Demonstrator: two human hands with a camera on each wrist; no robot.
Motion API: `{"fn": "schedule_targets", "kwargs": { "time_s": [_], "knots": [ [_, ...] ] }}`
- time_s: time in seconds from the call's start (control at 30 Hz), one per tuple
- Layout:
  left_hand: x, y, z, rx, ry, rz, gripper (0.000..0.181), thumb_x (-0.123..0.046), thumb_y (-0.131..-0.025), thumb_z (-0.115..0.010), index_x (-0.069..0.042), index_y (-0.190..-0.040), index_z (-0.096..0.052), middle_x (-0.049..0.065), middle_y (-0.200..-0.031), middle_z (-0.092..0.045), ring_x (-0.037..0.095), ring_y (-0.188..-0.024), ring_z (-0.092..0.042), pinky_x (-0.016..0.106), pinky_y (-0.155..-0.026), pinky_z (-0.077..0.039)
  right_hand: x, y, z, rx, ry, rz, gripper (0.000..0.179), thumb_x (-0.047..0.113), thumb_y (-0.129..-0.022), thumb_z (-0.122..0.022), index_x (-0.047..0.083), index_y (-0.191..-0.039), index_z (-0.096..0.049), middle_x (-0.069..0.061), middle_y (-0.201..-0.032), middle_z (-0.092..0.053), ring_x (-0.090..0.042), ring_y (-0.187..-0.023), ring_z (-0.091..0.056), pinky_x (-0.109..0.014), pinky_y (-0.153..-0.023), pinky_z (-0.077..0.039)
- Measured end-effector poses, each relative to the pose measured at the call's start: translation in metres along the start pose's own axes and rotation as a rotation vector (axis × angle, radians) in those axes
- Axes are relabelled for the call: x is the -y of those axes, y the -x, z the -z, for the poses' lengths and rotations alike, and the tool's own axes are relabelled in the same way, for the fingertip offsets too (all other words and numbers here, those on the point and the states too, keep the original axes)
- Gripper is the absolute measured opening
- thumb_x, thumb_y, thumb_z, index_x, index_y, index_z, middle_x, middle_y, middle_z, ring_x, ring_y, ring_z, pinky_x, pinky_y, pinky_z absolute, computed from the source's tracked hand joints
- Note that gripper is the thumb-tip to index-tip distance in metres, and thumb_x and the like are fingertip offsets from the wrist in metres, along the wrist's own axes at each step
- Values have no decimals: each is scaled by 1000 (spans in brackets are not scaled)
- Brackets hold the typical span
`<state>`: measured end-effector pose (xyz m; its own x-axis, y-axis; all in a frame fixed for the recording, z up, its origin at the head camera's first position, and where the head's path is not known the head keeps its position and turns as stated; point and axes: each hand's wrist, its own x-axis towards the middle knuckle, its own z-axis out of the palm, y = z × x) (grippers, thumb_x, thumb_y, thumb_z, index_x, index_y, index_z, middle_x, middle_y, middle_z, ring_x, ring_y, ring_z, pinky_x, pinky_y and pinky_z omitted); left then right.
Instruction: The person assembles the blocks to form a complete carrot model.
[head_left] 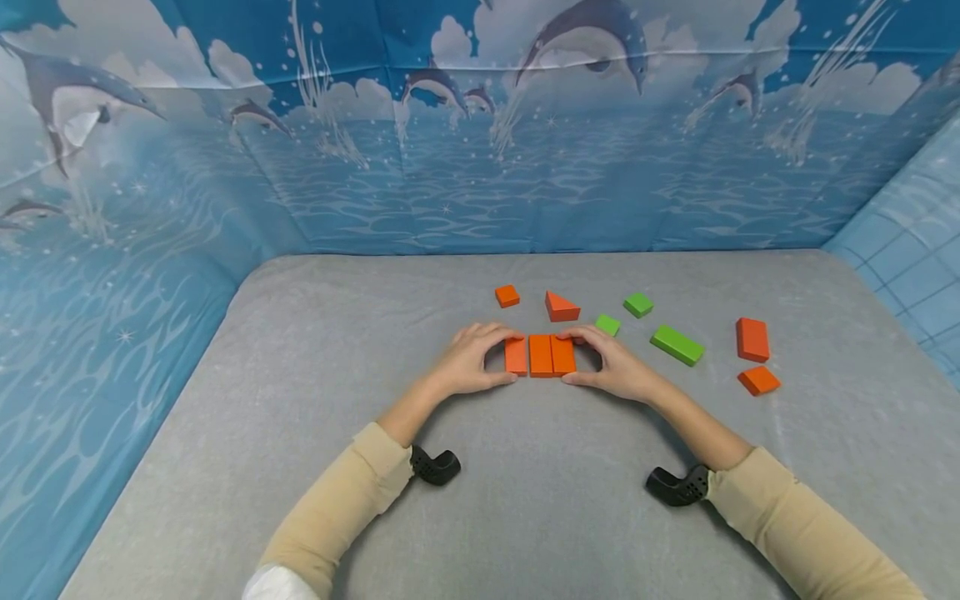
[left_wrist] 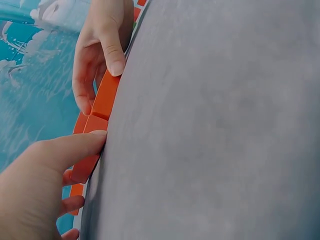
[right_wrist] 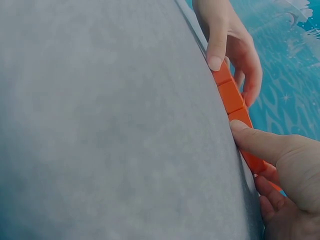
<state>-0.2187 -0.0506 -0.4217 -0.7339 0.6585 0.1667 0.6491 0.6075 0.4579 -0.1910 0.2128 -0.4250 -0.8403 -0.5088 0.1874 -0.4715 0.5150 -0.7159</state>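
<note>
A blue printed curtain [head_left: 465, 208] hangs behind the gray table [head_left: 225, 417], meeting its far edge — leaping dolphins [head_left: 600, 25], white clouds [head_left: 450, 42] and rippling water cover the cloth. Faint creases run across it. The left curtain [head_left: 150, 275] carries the same sea scene, while the right curtain [head_left: 900, 242] shows a pale grid like pool tiles. The table's far corners are rounded, its surface softly mottled — the light is even, with gentle shadows.

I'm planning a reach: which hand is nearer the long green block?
Right. The right hand is just left of the long green block, gripping an orange block; the left hand is farther left, gripping another block.
</note>
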Motion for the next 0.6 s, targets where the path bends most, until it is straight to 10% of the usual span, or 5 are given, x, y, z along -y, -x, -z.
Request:
{"fn": "schedule_targets", "kwargs": {
  "time_s": [0.6],
  "knots": [
    [-2, -3, -2, 10, 0, -2, 58, -37, -79, -70, -22, -130, -50, -3, -132, -48, 18, -121, -40, 44, -102, -25, 3, -1, 1, -4, -2, -12, 59, 14, -75, -75, 2, -126, -48, -15, -128, -46, -28, -115, -43, -46, -98, -31]
  ]
}}
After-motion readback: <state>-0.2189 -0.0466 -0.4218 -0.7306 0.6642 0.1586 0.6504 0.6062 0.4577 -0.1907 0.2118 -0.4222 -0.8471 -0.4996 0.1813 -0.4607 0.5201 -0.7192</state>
